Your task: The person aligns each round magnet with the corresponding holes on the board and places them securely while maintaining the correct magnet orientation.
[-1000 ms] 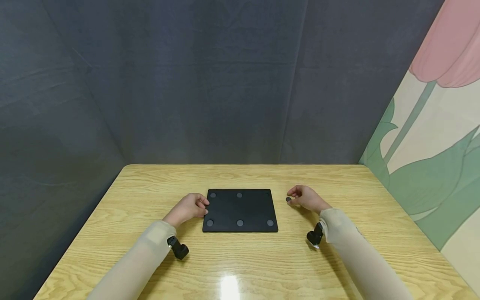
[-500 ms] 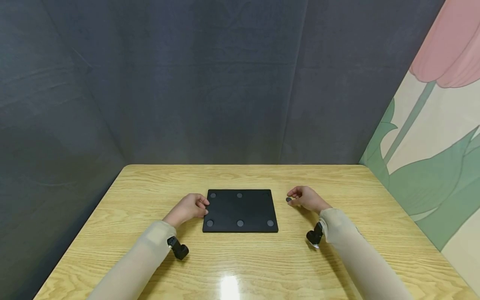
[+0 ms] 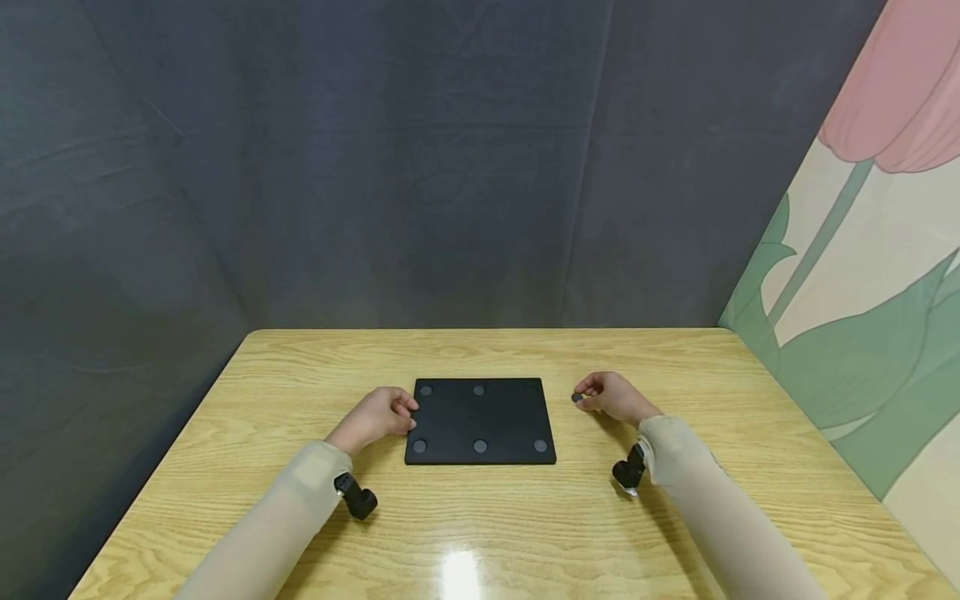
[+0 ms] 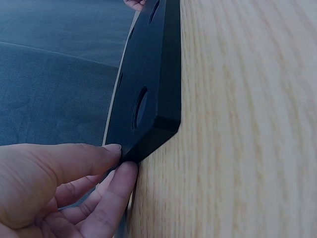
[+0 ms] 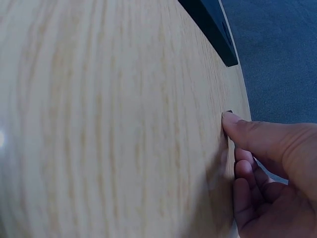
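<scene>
A flat black board (image 3: 450, 418) lies on the table, with several grey round spots (image 3: 480, 447) along its near and far sides. The far right corner shows only a faint dark mark. At the board's left edge, my left hand (image 3: 375, 417) holds on with thumb and index finger; the left wrist view shows the thumb tip on the edge and the index fingertip against its side. To the right of the board, my right hand (image 3: 615, 398) pinches a small dark disc (image 3: 577, 397) between thumb and fingers, low over the table. In the right wrist view the thumb hides most of it.
The light wood table (image 3: 480, 517) carries the board near its middle. Behind it hangs a dark curtain (image 3: 420, 183), which also covers the left side. A wall with a painted flower (image 3: 862, 333) borders the right. Each wrist wears a small black camera (image 3: 628, 473).
The small dark disc has tilted and risen slightly as my right fingertips close in on it. My left hand and the board stay in place.
</scene>
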{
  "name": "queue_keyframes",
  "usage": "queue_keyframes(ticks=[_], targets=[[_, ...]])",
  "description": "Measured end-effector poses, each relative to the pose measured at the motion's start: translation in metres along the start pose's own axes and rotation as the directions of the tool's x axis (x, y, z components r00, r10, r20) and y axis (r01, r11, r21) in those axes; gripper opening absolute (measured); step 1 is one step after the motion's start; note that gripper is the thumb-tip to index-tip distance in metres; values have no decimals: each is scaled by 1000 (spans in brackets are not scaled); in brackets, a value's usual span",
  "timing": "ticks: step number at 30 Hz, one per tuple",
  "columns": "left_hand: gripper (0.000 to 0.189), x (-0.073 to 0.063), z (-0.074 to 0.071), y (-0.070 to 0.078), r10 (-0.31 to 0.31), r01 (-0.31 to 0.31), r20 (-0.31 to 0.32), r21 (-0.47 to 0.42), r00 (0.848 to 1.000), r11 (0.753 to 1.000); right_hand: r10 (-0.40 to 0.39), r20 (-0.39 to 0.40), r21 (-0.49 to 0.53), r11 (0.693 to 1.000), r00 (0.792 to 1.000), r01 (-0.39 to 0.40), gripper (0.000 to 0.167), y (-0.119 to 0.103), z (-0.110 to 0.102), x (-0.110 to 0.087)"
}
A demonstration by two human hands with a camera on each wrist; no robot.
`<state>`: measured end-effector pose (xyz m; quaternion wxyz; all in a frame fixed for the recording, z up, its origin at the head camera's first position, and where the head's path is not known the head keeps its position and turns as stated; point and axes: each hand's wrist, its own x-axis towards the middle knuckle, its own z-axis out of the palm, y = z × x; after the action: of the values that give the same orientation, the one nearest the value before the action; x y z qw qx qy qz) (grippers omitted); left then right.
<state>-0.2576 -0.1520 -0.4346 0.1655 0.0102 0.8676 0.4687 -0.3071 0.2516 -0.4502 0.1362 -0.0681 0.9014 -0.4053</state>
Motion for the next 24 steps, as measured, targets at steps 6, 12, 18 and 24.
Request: queue_keyframes(ticks=[6, 12, 18, 24], targets=[[25, 0, 0, 1, 0, 0, 2, -4, 1000, 1000, 4, 3, 10, 1000, 1000, -4, 21, 0, 0, 0], [25, 0, -1, 1, 1, -1, 1, -1, 1000, 1000, -2, 10, 15, 1000, 1000, 2, 21, 0, -1, 1], [24, 0, -1, 0, 6, -6, 1, 7, 1000, 1000, 0, 15, 9, 1000, 1000, 0, 20, -1, -1, 0], [24, 0, -1, -1, 13, -13, -2, 14, 1000, 1000, 17, 14, 12, 1000, 1000, -17, 19, -3, -1, -1]])
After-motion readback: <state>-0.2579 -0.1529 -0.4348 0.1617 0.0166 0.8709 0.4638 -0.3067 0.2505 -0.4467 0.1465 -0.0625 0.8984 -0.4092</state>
